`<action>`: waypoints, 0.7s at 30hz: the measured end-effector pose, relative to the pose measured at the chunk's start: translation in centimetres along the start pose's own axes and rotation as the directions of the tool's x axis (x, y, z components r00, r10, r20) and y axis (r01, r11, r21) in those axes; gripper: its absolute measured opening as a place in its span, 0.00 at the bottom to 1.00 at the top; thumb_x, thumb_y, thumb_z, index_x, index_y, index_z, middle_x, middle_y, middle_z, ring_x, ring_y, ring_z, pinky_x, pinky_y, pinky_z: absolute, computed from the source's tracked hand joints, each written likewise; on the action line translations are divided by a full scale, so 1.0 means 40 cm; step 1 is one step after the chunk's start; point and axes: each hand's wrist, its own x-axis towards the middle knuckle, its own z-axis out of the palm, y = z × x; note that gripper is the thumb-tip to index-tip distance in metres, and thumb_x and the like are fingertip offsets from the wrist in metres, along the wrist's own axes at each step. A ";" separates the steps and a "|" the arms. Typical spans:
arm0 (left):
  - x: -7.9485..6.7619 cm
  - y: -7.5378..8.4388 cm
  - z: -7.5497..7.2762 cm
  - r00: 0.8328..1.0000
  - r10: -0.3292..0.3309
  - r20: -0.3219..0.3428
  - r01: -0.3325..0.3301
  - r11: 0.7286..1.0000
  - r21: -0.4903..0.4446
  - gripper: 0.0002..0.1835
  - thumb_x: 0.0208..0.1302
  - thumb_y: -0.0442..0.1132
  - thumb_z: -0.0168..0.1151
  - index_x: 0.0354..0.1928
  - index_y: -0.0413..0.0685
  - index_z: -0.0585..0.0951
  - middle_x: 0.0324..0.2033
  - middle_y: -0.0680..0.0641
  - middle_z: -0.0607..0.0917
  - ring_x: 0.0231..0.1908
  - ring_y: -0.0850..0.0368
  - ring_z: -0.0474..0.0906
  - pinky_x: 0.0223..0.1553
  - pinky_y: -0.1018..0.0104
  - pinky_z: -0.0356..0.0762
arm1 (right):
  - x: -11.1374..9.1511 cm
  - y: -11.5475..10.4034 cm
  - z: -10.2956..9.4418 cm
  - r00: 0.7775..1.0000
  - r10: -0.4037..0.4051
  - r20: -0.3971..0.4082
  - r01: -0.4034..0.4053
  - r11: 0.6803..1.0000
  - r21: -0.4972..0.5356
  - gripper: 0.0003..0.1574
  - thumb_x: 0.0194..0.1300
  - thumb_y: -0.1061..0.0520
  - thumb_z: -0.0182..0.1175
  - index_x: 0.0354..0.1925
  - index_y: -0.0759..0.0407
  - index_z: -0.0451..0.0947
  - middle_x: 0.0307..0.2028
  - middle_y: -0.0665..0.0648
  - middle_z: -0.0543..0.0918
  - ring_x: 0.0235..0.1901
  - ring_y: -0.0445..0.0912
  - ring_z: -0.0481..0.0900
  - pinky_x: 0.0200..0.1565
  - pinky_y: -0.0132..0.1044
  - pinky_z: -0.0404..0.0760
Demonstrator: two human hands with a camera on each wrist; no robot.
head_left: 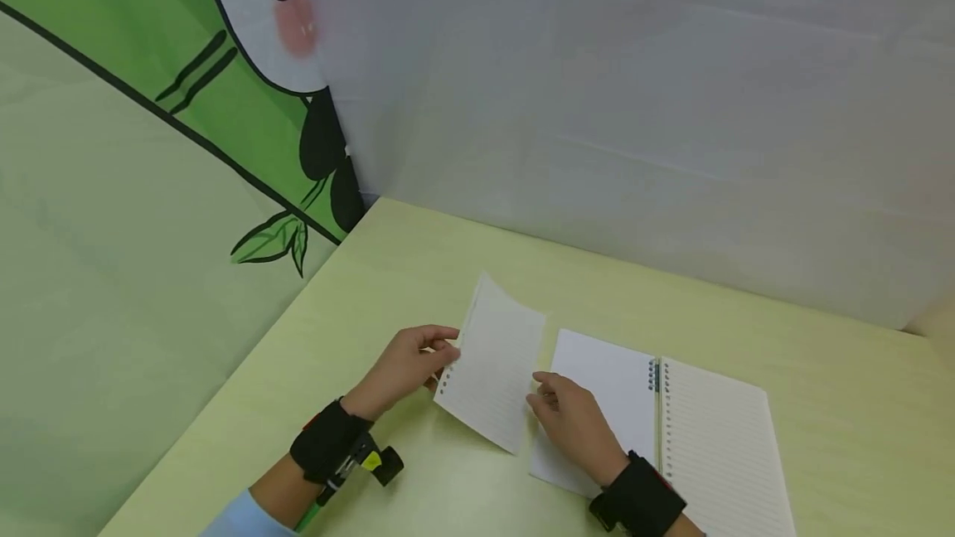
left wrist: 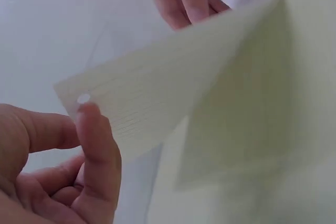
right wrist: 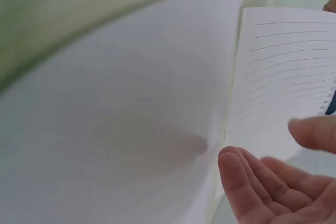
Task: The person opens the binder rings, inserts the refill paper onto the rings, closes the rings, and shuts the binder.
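Observation:
A loose lined sheet of paper [head_left: 496, 363] with punched holes along its left edge is held up off the table. My left hand [head_left: 406, 363] pinches it by that holed edge between thumb and fingers; one hole shows beside the fingertip in the left wrist view. Close to the sheet's right edge is my right hand [head_left: 578, 421], its fingers loosely bent and its thumb apart, with nothing between them in the right wrist view. Beneath the right hand lies an open ring notebook, a plain white page [head_left: 600, 363] on its left and lined, holed paper [head_left: 719, 446] on its right.
A dark ring binding [head_left: 653, 375] joins the notebook's halves near the top. The pale yellow-green table [head_left: 448, 247] meets a whitish cloth wall [head_left: 634, 106] behind. To the left hangs a printed green backdrop [head_left: 164, 214]. Each wrist wears a black strap [head_left: 332, 437].

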 end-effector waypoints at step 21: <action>-0.019 0.125 0.090 0.988 0.099 0.116 -0.079 0.982 -0.171 0.22 0.66 0.35 0.58 0.58 0.28 0.74 0.35 0.41 0.79 0.23 0.59 0.77 0.23 0.75 0.79 | 0.013 0.077 -0.151 0.918 0.384 0.095 -0.318 0.574 0.755 0.25 0.67 0.58 0.58 0.56 0.74 0.73 0.28 0.47 0.82 0.29 0.42 0.79 0.31 0.25 0.82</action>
